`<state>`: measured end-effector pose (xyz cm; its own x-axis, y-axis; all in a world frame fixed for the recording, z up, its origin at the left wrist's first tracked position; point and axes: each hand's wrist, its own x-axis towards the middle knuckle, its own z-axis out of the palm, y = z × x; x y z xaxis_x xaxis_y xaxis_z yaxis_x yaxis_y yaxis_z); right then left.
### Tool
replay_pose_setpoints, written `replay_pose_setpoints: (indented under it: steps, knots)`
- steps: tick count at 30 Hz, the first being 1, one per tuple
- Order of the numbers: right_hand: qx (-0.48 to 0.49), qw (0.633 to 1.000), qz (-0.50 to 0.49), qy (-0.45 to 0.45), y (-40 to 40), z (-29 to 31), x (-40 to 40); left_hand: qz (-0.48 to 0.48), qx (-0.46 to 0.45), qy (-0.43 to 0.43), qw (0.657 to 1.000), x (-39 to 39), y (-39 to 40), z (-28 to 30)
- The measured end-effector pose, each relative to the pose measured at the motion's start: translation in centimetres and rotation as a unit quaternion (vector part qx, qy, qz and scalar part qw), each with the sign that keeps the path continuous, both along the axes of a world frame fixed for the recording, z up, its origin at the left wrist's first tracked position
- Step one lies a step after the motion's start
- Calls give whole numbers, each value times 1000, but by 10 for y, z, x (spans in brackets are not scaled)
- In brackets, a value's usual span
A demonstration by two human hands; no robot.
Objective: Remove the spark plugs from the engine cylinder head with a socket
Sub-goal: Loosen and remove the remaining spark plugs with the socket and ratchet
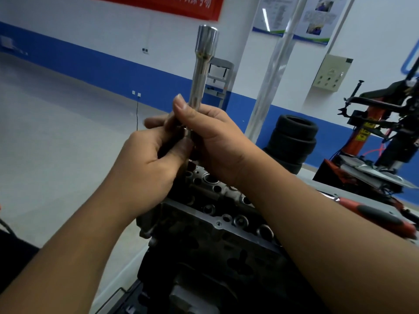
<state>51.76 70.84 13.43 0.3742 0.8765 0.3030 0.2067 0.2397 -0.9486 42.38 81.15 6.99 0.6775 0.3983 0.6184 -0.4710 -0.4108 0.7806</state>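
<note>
Chrome-bright metal marks the socket (205,71), a long deep tube that is held upright above the cylinder head (217,223), its wide end uppermost. To the left of the socket, the left hand (149,168) is seen with its fingers curled and pinching at the tube's lower end; what exactly is pinched there is hidden between the fingers and cannot be told. To the right of the socket, the right hand (217,137) is wrapped round the shaft, with the thumb laid up along it.

The step in hand is judged to be work at the tube's lower end, either a plug being freed or the tool being readied. It would be done well if the shaft were kept steady by the right hand while the left worked, and if the whole were kept directly over the cylinder head, so that anything dropped would not be lost to the floor.

Below the socket, the cylinder head lies on the table (340,191), its round wells open upward. Whether plugs are seated in the wells cannot be made out; most appear dark. Right of the socket and lower, a red-and-black handled tool (374,214) lies on the table. Farther right of the socket, stacked tyres (292,141) and a red tyre machine (385,123) are seen.
</note>
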Motion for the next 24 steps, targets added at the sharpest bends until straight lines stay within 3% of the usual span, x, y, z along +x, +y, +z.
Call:
replay_pose_setpoints:
  steps: [8,13,21,24]
  knots:
    - [23,999,-25,-10,-2,-1,3,94,-54,-31,994,1,-3,-3]
    - [6,1000,-24,-19,-4,0,1,-39,-62,-26,997,0,1,-2]
    - [10,999,-35,-13,-5,-2,4,65,-65,-71,993,1,-4,-2]
    - [-3,999,-36,-30,-5,-1,2,16,-88,-91,992,0,-5,-2]
